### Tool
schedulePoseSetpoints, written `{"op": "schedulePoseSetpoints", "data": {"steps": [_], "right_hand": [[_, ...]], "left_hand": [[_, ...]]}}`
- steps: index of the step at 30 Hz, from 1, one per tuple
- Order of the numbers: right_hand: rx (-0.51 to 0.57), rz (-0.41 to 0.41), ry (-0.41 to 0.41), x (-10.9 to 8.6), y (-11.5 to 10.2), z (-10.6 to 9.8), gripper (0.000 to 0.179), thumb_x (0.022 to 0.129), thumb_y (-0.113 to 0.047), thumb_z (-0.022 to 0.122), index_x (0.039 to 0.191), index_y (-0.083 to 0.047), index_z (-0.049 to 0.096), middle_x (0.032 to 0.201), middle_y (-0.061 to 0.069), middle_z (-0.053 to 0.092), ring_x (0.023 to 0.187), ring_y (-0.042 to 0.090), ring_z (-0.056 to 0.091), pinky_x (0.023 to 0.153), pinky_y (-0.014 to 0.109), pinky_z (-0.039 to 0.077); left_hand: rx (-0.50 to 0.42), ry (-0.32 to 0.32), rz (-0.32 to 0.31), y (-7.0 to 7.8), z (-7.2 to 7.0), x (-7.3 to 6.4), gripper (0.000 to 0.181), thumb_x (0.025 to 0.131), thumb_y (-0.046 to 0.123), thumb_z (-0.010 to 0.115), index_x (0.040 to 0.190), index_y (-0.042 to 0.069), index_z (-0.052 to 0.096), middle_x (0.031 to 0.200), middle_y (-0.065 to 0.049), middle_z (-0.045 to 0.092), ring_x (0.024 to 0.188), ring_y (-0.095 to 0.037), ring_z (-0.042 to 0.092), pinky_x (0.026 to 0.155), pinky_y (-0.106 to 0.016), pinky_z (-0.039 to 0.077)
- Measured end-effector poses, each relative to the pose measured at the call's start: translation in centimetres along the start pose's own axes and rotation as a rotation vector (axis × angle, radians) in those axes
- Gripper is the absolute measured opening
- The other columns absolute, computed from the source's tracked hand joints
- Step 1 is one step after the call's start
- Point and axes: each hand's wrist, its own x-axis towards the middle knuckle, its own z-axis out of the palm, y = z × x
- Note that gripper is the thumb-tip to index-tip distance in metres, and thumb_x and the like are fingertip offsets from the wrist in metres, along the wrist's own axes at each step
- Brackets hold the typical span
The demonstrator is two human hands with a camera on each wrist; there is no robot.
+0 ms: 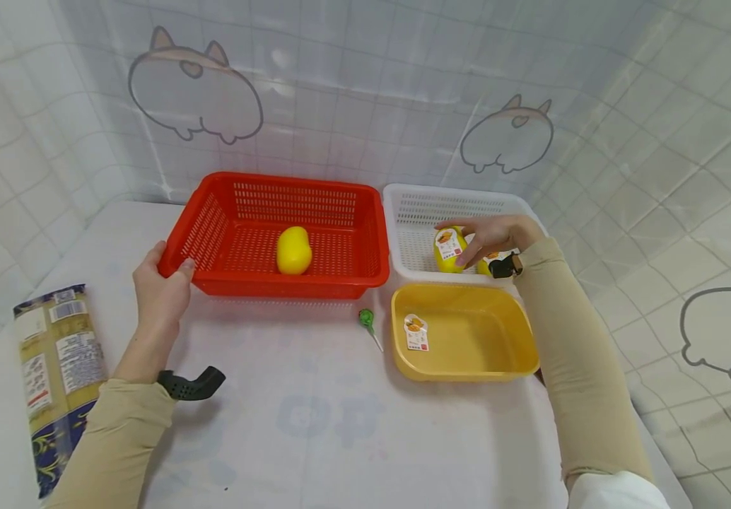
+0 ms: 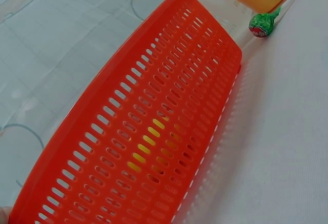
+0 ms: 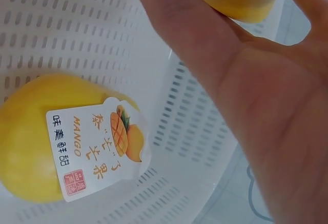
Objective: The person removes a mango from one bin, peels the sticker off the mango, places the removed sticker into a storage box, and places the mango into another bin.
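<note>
My left hand (image 1: pixel 160 291) grips the front left corner of a red slotted basket (image 1: pixel 289 285), thumb over its rim. Inside that basket lies a yellow mango (image 1: pixel 294 251) with no label showing; its yellow also shows through the slots in the left wrist view. Over a white slotted basket (image 1: pixel 416 201), my right hand (image 1: pixel 493 233) holds a yellow mango with a white label (image 1: pixel 449 249) between thumb and fingers. A second labelled mango (image 3: pixel 46 142) lies in the white basket, partly hidden by the right wrist in the head view.
In front of the white basket sits a yellow tub (image 1: pixel 461 339) with a mango label (image 1: pixel 416 332) on its inner wall. A green-wrapped lollipop (image 1: pixel 367 322) lies left of the tub. At far left is a printed packet (image 1: pixel 63 375). A patterned curtain (image 1: pixel 353 92) hangs behind.
</note>
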Motion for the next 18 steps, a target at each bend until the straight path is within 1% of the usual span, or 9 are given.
{"op": "schedulePoseSetpoints", "data": {"steps": [5,9,11,14,18], "right_hand": [[-0.020,-0.026,0.019,-0.5,0.0,0.1,0.103,0.082,-0.009,0.082,0.160,-0.027,0.017,0.163,0.017,0.004,0.109,0.024,0.061,0.111,0.056,0.040],[-0.036,-0.048,0.036,-0.7,0.1,0.1,0.101,0.085,-0.013,0.080,0.161,-0.026,0.015,0.160,0.018,0.012,0.111,0.024,0.061,0.111,0.057,0.040],[-0.027,-0.055,0.042,-0.9,0.2,0.2,0.100,0.086,-0.013,0.080,0.160,-0.026,0.015,0.158,0.018,0.016,0.113,0.025,0.060,0.111,0.058,0.040],[-0.037,-0.071,0.058,-1.1,0.2,0.3,0.099,0.086,-0.014,0.079,0.160,-0.027,0.015,0.160,0.019,0.012,0.117,0.028,0.058,0.111,0.058,0.040],[-0.036,-0.097,0.109,-1.3,0.3,0.5,0.099,0.086,-0.014,0.080,0.160,-0.027,0.016,0.162,0.021,0.007,0.122,0.030,0.055,0.111,0.058,0.040]], "left_hand": [[0.006,0.003,-0.003,0.1,0.0,-0.1,0.065,0.106,0.026,0.041,0.162,0.018,0.009,0.167,-0.004,0.020,0.149,-0.027,0.029,0.117,-0.039,0.035],[0.007,0.002,-0.011,0.1,-0.1,0.0,0.065,0.106,0.026,0.041,0.162,0.018,0.009,0.167,-0.004,0.019,0.149,-0.027,0.028,0.117,-0.039,0.035],[0.005,-0.001,-0.014,0.1,-0.1,0.0,0.065,0.106,0.026,0.041,0.162,0.019,0.009,0.167,-0.005,0.019,0.150,-0.027,0.027,0.118,-0.039,0.035],[0.004,-0.004,-0.016,0.0,-0.1,0.1,0.065,0.106,0.025,0.041,0.162,0.019,0.009,0.167,-0.005,0.018,0.150,-0.028,0.026,0.118,-0.039,0.034],[0.002,-0.003,-0.013,0.0,-0.1,0.1,0.065,0.106,0.025,0.041,0.162,0.019,0.009,0.167,-0.005,0.018,0.150,-0.028,0.026,0.118,-0.039,0.034]]}}
